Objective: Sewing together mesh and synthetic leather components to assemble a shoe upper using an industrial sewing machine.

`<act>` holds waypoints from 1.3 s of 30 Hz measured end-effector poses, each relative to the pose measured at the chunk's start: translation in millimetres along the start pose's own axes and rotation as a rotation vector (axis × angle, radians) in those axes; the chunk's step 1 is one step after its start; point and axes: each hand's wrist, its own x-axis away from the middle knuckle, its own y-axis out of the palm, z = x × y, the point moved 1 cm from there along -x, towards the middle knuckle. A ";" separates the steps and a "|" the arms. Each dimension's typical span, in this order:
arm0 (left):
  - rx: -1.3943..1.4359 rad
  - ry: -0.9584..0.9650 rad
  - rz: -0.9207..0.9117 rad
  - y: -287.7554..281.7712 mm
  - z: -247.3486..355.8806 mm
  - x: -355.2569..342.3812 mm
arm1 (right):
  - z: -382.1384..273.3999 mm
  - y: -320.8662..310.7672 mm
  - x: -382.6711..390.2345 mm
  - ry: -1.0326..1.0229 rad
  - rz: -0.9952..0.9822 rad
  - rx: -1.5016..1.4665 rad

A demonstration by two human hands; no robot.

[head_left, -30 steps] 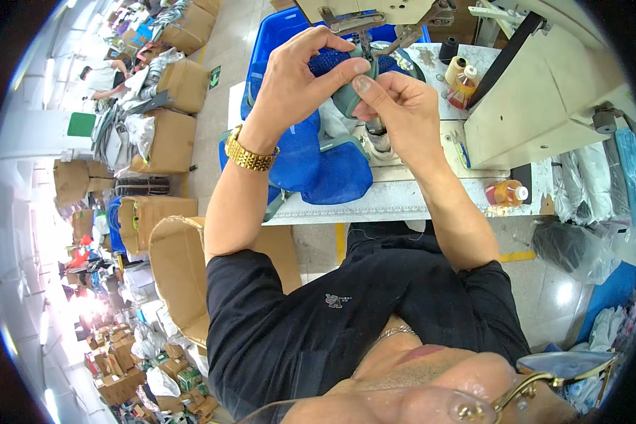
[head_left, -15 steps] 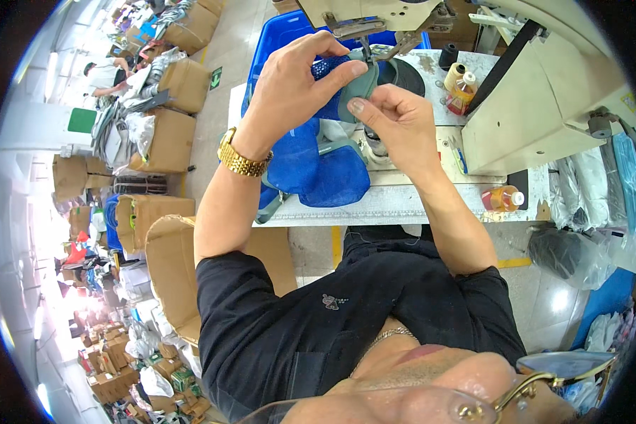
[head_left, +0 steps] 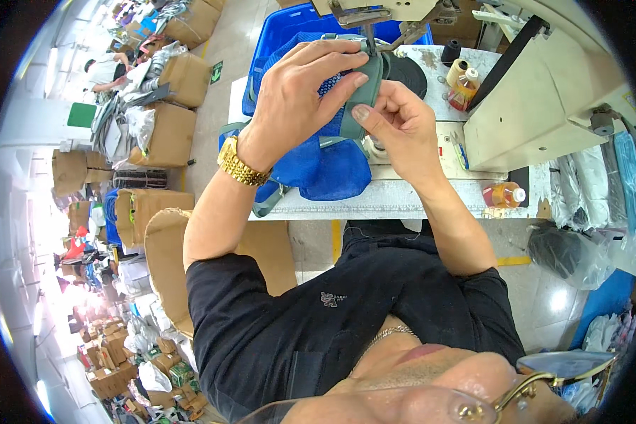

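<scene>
A piece of blue mesh fabric with a grey-green edging strip (head_left: 365, 95) lies under the needle bar (head_left: 370, 41) of a sewing machine (head_left: 544, 99). My left hand (head_left: 305, 83), with a gold watch at its wrist, grips the mesh and the strip's left side, thumb on top. At the strip's near right edge, my right hand (head_left: 405, 127) pinches it between thumb and curled fingers. Solid blue fabric panels (head_left: 338, 174) of the work hang below my hands onto the white table (head_left: 396, 201). The needle tip is hard to make out.
Behind the table stands a blue plastic crate (head_left: 275, 32). Thread cones (head_left: 456, 73) and a bottle (head_left: 463, 90) sit by the machine; another bottle (head_left: 504, 195) lies near the front edge. A cardboard box (head_left: 166, 265) stands at my left. Farther left, another person (head_left: 106, 74) is among boxes.
The edging strip has turned and now runs more lengthwise under the needle bar. My left hand has shifted slightly right, and more blue mesh shows beyond it. My right hand has barely moved.
</scene>
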 end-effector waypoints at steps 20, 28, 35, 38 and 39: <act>-0.160 -0.080 -0.124 -10.0 32.4 2.2 | -16.5 -16.5 4.4 0.151 -0.127 -0.107; -0.172 -0.062 -0.107 -8.5 19.1 -2.0 | -17.1 -17.2 5.5 0.141 -0.165 -0.067; -0.132 -0.064 -0.133 -10.6 35.1 10.3 | -15.7 -14.0 8.7 0.122 -0.114 0.004; -0.051 -0.078 -0.108 -8.9 29.5 9.0 | -13.7 -15.5 6.4 0.136 -0.108 -0.051; -0.040 -0.084 -0.108 -8.0 28.6 9.0 | -13.1 -15.9 6.4 0.131 -0.110 -0.073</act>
